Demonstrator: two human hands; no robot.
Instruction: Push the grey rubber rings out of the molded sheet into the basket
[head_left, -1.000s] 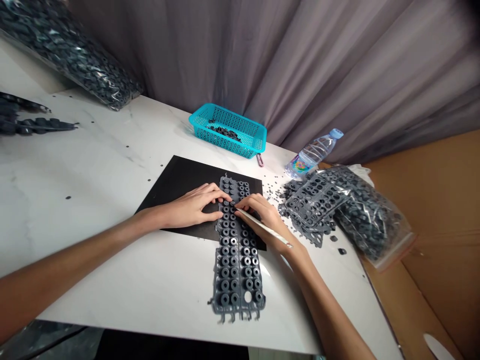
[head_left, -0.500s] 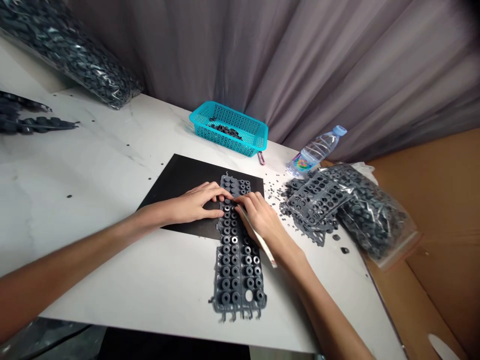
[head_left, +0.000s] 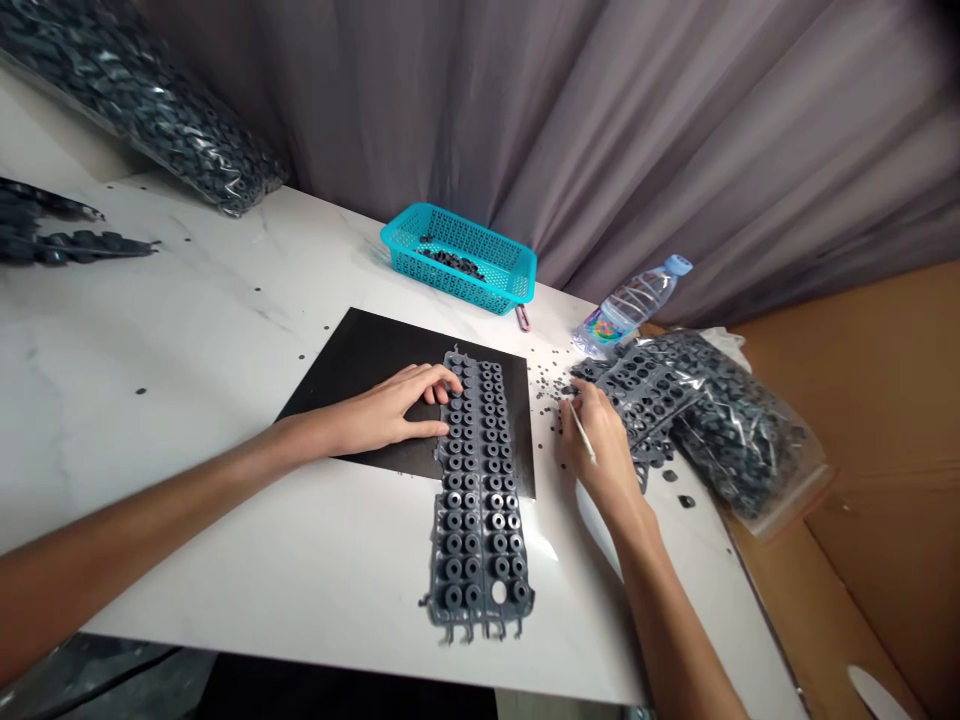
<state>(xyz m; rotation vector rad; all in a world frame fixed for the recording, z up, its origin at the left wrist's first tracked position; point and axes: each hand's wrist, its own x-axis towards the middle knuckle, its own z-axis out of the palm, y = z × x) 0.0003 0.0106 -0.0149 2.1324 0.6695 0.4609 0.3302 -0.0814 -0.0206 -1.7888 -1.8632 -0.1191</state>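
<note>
A long dark grey moulded rubber sheet point(head_left: 482, 480) with rows of round, holed pieces lies lengthwise on the table, its far part over a black mat point(head_left: 367, 345). One spot near its front end is an open hole. My left hand point(head_left: 409, 405) rests at the sheet's left edge, thumb and curled index finger apart and touching it. Off to the right, my right hand point(head_left: 596, 445) is closed around a slim white stick-like tool point(head_left: 582, 432). Its fingertips are beside small black bits point(head_left: 551, 385) and a pile of punched grey sheets point(head_left: 645, 400); anything at the tool's tip is too small to tell.
A turquoise basket point(head_left: 457, 288) holding black pieces stands at the back, a small pink object point(head_left: 523, 318) beside it. A water bottle point(head_left: 634, 305) and a filled plastic bag point(head_left: 750, 430) are on the right. Another large bag point(head_left: 165, 120) lies back left, near more dark strips point(head_left: 75, 245).
My right hand has moved from the sheet to the right, with the white tool, to the scattered bits. My left hand has stayed at the sheet's edge.
</note>
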